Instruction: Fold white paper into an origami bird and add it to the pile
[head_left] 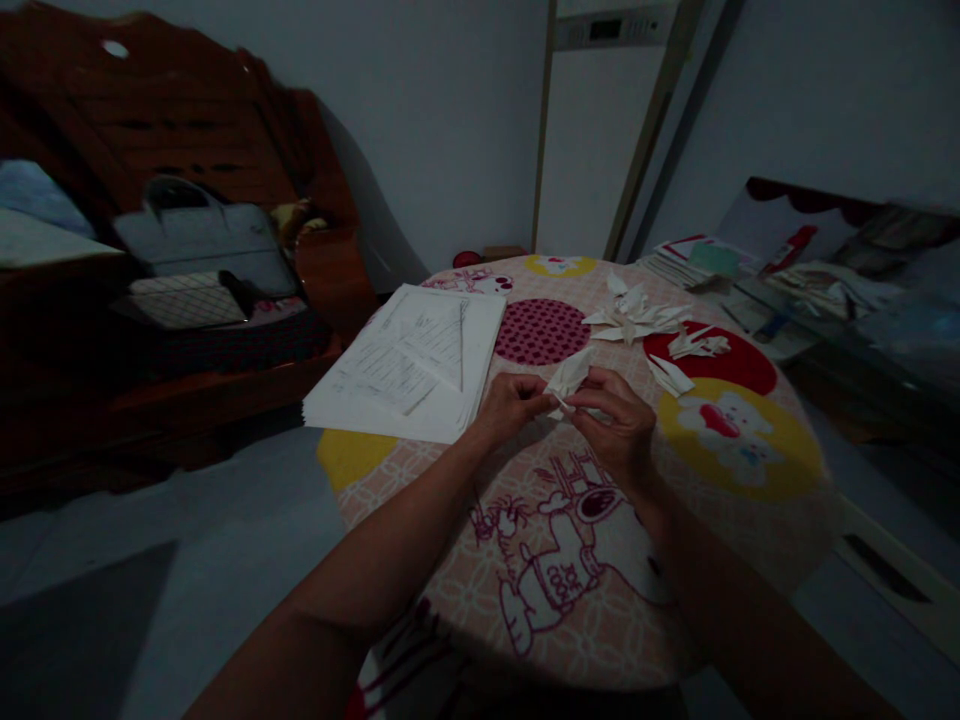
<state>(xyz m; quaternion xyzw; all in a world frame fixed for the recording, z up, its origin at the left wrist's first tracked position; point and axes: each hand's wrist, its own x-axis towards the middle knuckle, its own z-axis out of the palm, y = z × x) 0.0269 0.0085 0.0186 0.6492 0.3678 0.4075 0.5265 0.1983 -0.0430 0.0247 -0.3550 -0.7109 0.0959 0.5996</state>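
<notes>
My left hand [510,405] and my right hand [619,425] meet over the middle of a round table [750,520] with a cartoon-print cloth. Both pinch one small folded white paper piece [568,378], which sticks up between the fingertips. Beyond the hands lies a cluster of folded white paper shapes [634,318]. Two more folded pieces [697,345] rest on a red circle of the cloth, just right of the hands.
A stack of printed white sheets [409,365] lies on the table's left part, overhanging the edge. A dark wooden bench [187,400] with a grey bag [202,240] stands at left. Books and clutter [795,265] fill a low surface at right. The room is dim.
</notes>
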